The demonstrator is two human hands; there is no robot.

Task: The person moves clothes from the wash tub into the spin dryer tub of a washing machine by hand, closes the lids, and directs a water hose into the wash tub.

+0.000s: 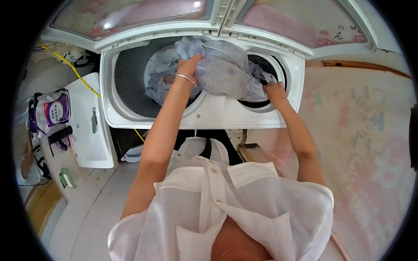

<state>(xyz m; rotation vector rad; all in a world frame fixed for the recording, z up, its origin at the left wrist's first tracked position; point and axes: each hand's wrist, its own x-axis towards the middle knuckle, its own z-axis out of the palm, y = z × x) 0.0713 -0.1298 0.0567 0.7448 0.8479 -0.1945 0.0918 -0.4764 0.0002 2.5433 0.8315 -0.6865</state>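
Note:
A pale grey-blue, sheer wet garment [226,71] stretches across the top of a white twin-tub washing machine [222,114], from the wash tub toward the smaller spin tub. My left hand [190,66], with a bangle at the wrist, is closed on its left part above the wash tub. At the rim of the spin tub [284,71], my right hand [275,92] grips the garment's right end, part of which hangs into the opening. More wet laundry [159,89] lies in sudsy water in the wash tub [130,82]. Some fingers are hidden by cloth.
Two raised lids [143,17] with floral panels stand behind the tubs. To the left are a white sink [91,130], a purple-and-white detergent bag [54,111], a yellow hose [72,69] and a green soap dish [67,178]. A wall [361,143] closes off the right.

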